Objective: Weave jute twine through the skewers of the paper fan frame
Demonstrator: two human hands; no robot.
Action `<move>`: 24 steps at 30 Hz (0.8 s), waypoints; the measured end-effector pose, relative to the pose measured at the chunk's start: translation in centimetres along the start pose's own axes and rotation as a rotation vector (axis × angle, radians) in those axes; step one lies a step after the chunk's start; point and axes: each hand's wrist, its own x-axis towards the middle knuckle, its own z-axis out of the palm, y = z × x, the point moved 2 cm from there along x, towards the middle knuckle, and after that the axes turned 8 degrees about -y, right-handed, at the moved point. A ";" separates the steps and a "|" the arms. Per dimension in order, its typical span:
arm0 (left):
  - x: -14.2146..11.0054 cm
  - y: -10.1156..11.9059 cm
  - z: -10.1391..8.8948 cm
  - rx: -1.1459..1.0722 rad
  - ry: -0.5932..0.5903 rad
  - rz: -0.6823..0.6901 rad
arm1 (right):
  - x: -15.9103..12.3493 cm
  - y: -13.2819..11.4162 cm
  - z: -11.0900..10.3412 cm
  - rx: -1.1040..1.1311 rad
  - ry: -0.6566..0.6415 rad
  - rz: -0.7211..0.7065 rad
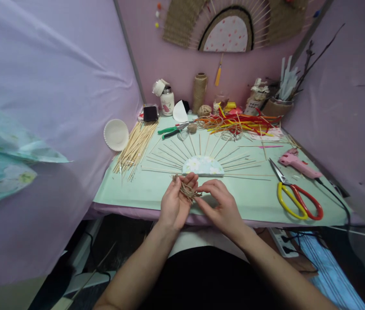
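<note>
Left hand [173, 204] palm-up, thumb pressing brown twine bundle [189, 192] onto fingers; right hand [223, 207] pinches its 3 o'clock end, thumb and forefinger; bundle at floral half-disc's [202, 165] 7 o'clock, yellow-and-red scissors [288, 184] at 3 o'clock

Soft, diffuse light of moderate strength covers the table [250, 198], its source out of view; shadows there are faint. The left drape [56, 56] is palest near its top, the right drape [347, 116] dimmer, and the space beneath the table dark. Wide-angle distortion stretches the margins. Fine detail is soft; strands in the brown bundle [188, 191] partly merge.
</note>
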 end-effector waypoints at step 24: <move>0.0 -1.4 -0.4 0.084 -0.032 -0.055 | 0.9 -1.7 -2.2 0.252 0.220 -0.047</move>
